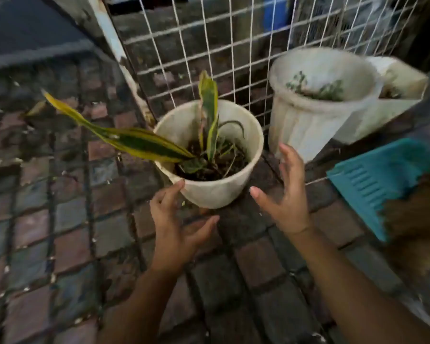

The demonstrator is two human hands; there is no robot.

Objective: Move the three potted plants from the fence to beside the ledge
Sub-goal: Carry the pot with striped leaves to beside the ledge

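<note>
A white round pot (216, 192) with a yellow-edged snake plant (134, 142) stands on the brick paving by the wire fence (209, 45). My left hand (174, 227) is open at the pot's near-left side, one fingertip touching its wall. Right of the pot, my right hand (286, 194) is open with fingers spread, a small gap away from it. A taller white ribbed pot (308, 120) with small green sprouts stands at the fence to the right. Behind it sits a third white pot (397, 80), partly hidden.
A teal plastic dustpan (372, 180) and a brown broom head (417, 212) lie at the right. Brick paving (60, 244) spreads to the left and toward me. A dark ledge or step (35, 45) runs along the upper left.
</note>
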